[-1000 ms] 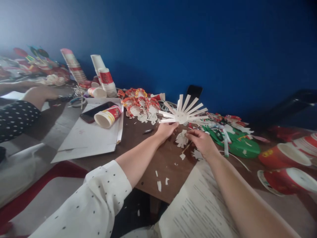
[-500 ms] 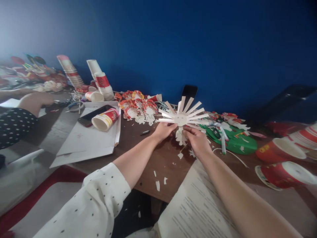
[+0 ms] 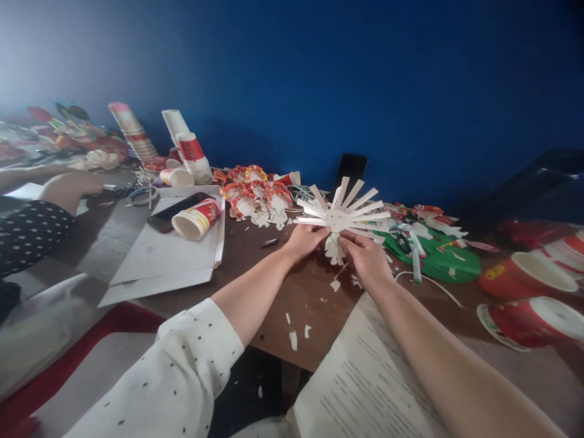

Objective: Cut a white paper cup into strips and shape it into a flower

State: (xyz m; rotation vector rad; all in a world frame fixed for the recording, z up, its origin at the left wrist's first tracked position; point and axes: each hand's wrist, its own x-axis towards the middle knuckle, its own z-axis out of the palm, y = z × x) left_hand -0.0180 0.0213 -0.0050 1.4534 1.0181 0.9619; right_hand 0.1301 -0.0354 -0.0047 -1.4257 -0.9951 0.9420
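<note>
Between my hands, above the brown table, is a white paper doll (image 3: 336, 220) with a drawn face on its round head and long strips fanned out around it like rays. My left hand (image 3: 306, 239) is closed on its left side, just below the head. From the right, my right hand (image 3: 364, 252) pinches the doll near its neck and body. Scraps of white paper (image 3: 293, 339) lie on the table below. Behind my left hand sits a cluster of red and white paper dolls (image 3: 258, 194).
Left of me, a paper cup (image 3: 196, 220) and a phone (image 3: 176, 212) rest on a white box (image 3: 162, 261). Cup stacks (image 3: 194, 159) stand near the blue wall. A green sheet (image 3: 449, 263) with tools and red cups (image 3: 531, 322) lie right. A co-worker's arm (image 3: 64, 188) is far left.
The whole view has shifted slightly, so things appear a little further right. Both hands keep their hold on the paper doll, with hardly any other movement.
</note>
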